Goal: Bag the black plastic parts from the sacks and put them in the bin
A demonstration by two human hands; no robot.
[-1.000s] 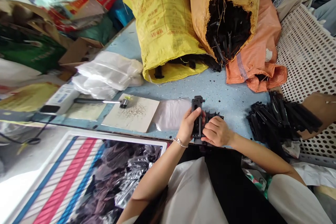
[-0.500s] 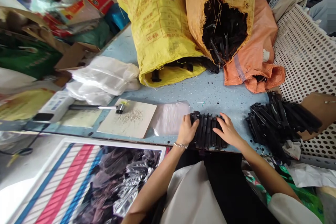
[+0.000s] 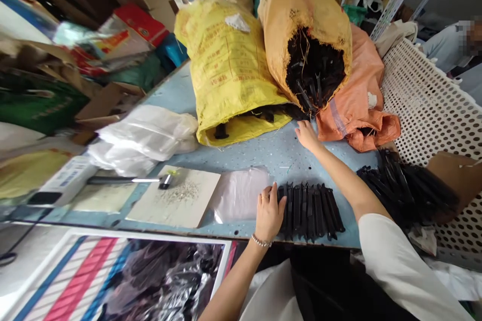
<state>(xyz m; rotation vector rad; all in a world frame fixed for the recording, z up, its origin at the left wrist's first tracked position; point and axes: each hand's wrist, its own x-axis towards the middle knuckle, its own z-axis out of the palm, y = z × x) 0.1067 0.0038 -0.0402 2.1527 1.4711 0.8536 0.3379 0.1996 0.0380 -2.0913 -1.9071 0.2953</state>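
Note:
A row of black plastic parts [image 3: 311, 209] lies side by side near the front edge of the blue table [image 3: 278, 153]. My left hand [image 3: 269, 213] rests flat against the row's left end, fingers stretched out. My right hand [image 3: 307, 135] is stretched far forward, fingers open, just below the mouth of the tan sack [image 3: 305, 30], which is full of the same black parts. It holds nothing that I can see.
A yellow sack [image 3: 229, 70] and an orange sack [image 3: 359, 95] flank the tan one. A loose pile of black parts [image 3: 406, 190] lies right, by a white perforated basket [image 3: 433, 105]. A hammer [image 3: 128, 180], a board [image 3: 176, 200] and clear bags [image 3: 241, 193] lie left.
The black parts went from held upright to laid in a row. My right hand left the row and reached forward to the tan sack. My left hand stayed at the row's left end.

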